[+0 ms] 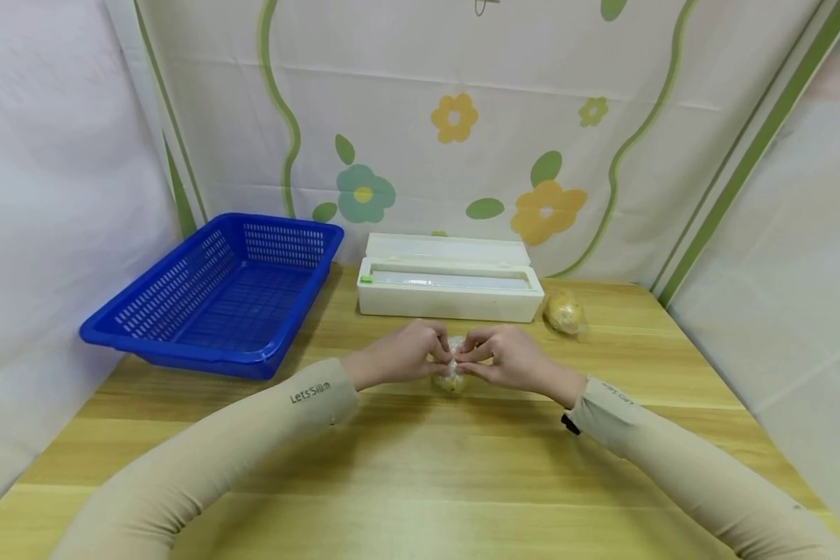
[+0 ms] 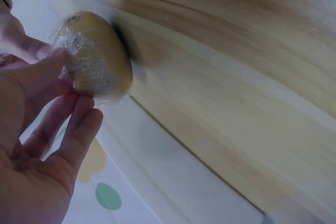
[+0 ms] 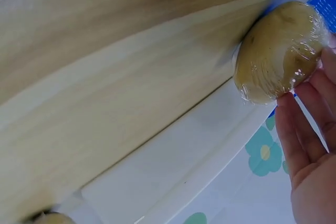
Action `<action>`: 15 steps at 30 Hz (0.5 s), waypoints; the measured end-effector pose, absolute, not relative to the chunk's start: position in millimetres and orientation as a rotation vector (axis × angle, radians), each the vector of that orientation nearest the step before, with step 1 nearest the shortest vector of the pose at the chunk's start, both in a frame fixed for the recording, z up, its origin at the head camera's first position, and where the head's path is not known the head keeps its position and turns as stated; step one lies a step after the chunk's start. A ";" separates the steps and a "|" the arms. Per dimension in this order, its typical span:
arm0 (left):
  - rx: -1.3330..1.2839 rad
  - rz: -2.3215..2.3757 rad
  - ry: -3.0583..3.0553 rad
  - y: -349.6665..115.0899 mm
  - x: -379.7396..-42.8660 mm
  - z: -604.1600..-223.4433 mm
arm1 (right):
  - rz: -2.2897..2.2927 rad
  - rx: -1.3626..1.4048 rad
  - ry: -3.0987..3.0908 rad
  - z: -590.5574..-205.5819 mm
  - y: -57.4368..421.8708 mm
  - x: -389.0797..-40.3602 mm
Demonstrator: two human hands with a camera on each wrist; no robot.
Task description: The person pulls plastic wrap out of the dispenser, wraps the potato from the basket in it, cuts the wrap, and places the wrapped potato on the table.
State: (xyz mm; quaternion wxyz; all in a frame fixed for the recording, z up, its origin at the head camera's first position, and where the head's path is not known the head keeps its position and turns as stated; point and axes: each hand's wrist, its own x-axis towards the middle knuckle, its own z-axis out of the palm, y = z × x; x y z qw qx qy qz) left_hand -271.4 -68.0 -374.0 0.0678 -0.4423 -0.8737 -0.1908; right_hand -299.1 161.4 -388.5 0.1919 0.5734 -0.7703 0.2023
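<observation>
A potato (image 1: 450, 384) with cling film (image 2: 79, 59) wrapped around it lies on the wooden table, in front of the white box. From the left, my left hand (image 1: 407, 354) pinches the gathered film on top between thumb and fingers. My right hand (image 1: 509, 358) pinches the same bunch from the other side, its fingertips close to the left ones. In the right wrist view the film looks smooth and shiny over the potato (image 3: 273, 51); the left wrist view shows it crumpled near the fingertips. Part of the potato is hidden behind the hands in the head view.
Behind the hands stands a white cling film box (image 1: 448, 305), its lid (image 1: 448, 249) raised and a roll inside. To its right lies another film-wrapped potato (image 1: 564, 313). A blue plastic basket (image 1: 252, 359) sits at the left. Patterned fabric (image 1: 406, 101) walls the table's back.
</observation>
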 end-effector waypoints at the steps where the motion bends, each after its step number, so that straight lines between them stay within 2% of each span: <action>1: -1.334 -0.569 -2.631 -68.2 -271.4 -374.3 | 0.563 1.613 -2.180 -387.7 161.2 -298.4; 15: -1.311 -0.567 -2.709 -74.5 -274.7 -378.0 | 0.392 1.629 -2.332 -390.8 176.2 -298.0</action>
